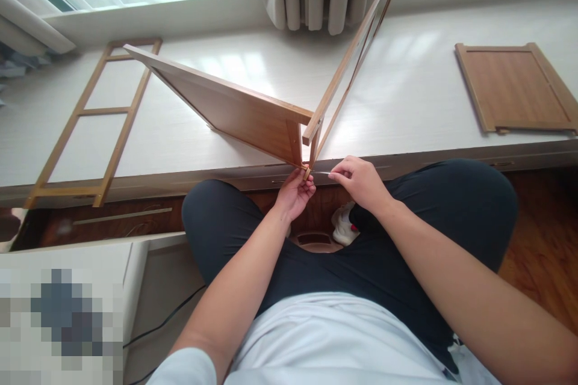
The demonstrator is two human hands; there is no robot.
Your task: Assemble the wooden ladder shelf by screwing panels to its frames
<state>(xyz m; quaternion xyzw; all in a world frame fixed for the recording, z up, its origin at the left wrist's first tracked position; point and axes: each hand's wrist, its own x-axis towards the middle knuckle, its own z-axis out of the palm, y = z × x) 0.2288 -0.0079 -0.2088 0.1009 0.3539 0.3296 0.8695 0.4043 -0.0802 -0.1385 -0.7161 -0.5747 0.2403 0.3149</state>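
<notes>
At the counter (406, 102) edge, left hand (295, 192) pinches the corner where upright wooden panel (235, 111) meets slatted frame (352, 54); right hand (359, 180), just beside it, grips a thin metal tool (321, 174) pointing leftward into that joint.

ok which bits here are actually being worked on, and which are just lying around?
In hand:
- left hand at the corner joint
- right hand pinching a thin metal tool
- upright wooden panel
- leaning frame

Lying about:
- ladder-like frame
- flat panel
- white platform
</notes>
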